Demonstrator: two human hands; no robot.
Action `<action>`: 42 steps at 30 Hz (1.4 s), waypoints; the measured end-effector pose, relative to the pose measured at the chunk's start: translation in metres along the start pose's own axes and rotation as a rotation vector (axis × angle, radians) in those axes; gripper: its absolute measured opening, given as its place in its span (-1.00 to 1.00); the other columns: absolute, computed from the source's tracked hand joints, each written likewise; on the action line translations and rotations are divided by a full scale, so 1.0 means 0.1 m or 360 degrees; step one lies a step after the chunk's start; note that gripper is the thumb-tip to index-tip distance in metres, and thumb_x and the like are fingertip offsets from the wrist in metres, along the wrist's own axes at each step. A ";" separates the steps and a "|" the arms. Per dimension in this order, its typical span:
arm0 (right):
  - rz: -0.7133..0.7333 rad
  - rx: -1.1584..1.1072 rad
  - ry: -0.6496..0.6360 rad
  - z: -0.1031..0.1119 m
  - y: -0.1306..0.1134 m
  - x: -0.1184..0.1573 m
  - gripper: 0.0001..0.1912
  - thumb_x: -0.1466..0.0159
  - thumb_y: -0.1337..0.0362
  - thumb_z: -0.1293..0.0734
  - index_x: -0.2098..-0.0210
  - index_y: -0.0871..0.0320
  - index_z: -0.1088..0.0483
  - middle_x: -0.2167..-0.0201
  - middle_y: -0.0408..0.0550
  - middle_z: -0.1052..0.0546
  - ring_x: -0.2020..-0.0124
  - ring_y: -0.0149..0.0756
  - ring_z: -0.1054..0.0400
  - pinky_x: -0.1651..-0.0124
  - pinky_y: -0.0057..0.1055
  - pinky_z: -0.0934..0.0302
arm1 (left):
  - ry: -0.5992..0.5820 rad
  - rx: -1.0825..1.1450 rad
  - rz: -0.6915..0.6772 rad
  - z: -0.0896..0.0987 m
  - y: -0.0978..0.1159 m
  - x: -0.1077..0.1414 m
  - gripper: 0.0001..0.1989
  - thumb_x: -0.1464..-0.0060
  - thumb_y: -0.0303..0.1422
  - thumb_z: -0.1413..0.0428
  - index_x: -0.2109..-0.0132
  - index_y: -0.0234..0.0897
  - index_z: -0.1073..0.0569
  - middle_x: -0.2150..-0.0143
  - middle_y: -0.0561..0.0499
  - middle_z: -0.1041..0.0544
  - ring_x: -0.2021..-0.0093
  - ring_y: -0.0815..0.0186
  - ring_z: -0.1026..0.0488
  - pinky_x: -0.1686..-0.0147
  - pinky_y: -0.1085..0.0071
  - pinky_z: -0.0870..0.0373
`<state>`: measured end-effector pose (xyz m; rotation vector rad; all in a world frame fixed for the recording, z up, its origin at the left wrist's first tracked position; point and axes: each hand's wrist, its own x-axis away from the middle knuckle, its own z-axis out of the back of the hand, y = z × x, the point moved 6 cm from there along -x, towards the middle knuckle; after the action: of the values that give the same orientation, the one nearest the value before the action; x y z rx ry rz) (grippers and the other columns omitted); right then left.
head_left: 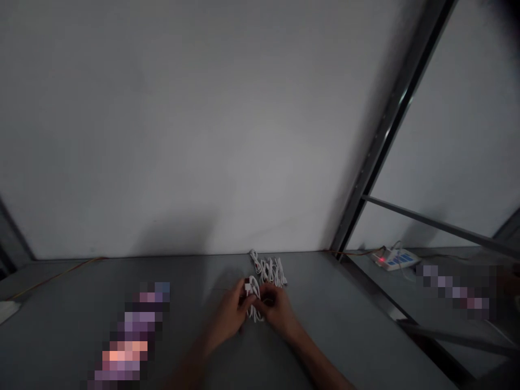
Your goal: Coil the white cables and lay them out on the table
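Left hand and right hand pinch a coiled white cable; more white coils lie just beyond it.

Grey flat tabletop, row of white coiled cables lying near its back edge, thin orange wire along the back left, pixelated blurred object well left of the cables, small white flat piece at the left edge.

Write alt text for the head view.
Left hand and right hand hold a coiled white cable over a grey table, near a row of bundled white cables. A white device with a red light sits to the right.
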<state>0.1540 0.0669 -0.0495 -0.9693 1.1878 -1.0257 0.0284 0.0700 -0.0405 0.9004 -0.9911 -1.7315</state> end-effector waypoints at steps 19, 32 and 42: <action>-0.0136 -0.0160 -0.0187 0.00 0.11 -0.05 -0.70 0.02 0.08 -0.46 0.51 0.19 -0.40 0.55 -0.11 -0.47 0.48 -0.29 -0.36 0.32 -0.35 -0.27 | 0.0080 0.0185 0.0017 0.06 -0.16 -0.06 -0.81 -0.08 -0.28 -0.03 0.16 -0.23 -0.31 0.39 0.06 -0.52 0.38 0.30 -0.51 0.37 0.42 -0.43; 0.0062 0.0348 0.0448 0.29 0.16 -0.10 -0.70 -0.12 0.09 -0.30 0.58 0.17 -0.29 0.59 -0.14 -0.33 0.50 -0.35 -0.21 0.40 -0.43 -0.15 | 0.0001 0.0225 0.0011 0.01 0.01 -0.02 -0.84 -0.06 -0.26 -0.06 0.27 -0.26 -0.35 0.41 0.01 -0.53 0.38 0.30 -0.48 0.38 0.44 -0.39; 0.0191 0.0378 -0.0041 0.03 -0.01 -0.04 -0.79 -0.20 0.22 -0.26 0.52 0.13 -0.18 0.60 -0.25 -0.21 0.55 -0.44 -0.09 0.48 -0.51 0.03 | 0.0494 -0.0293 -0.0053 0.37 -0.05 -0.08 -0.81 0.16 -0.24 -0.20 0.54 -0.28 -0.54 0.40 -0.02 -0.50 0.39 0.27 -0.41 0.33 0.38 -0.31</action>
<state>0.1567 0.0704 -0.0470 -0.7143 1.0626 -1.0288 -0.0030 0.0877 -0.0291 1.0312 -0.6067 -1.6188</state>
